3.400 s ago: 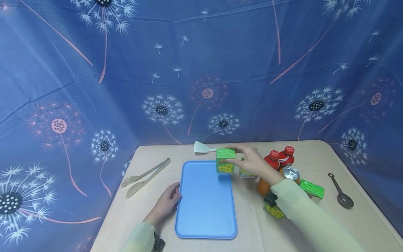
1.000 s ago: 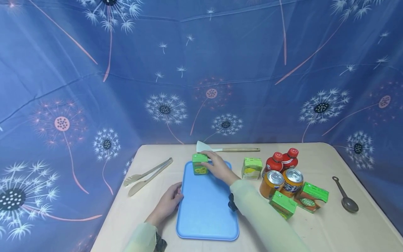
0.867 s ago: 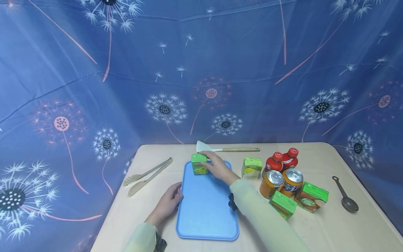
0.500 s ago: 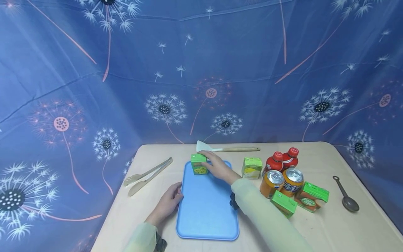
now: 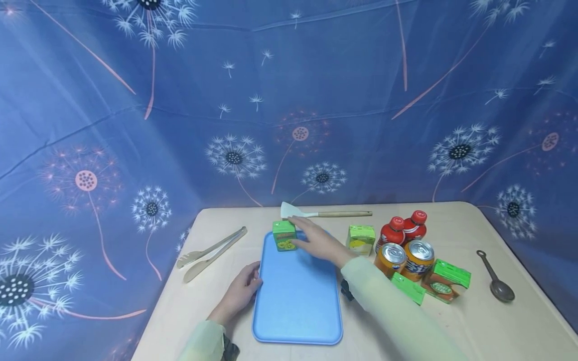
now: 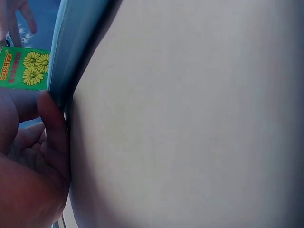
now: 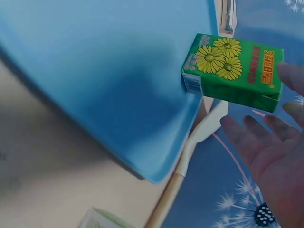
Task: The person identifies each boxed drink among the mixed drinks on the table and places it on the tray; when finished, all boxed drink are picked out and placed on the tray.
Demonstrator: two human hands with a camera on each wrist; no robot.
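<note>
Nearest, the left hand (image 5: 239,291) pinches the left rim of the blue tray (image 5: 298,306). Rightward on the surface (image 5: 361,328), a brown-fronted carton (image 5: 447,281) bears a green oval label, too small to read; the orange can (image 5: 417,261) shows partial, unreadable letters. The right hand (image 5: 321,243), fingers extended, holding nothing, hovers beside the flower carton (image 5: 284,236), upright at the tray's far-left corner, printed with yellow blooms and red and orange Chinese characters.

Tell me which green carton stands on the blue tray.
The flower-printed carton beside the right hand; the other three are on the table, right of the tray.
</note>
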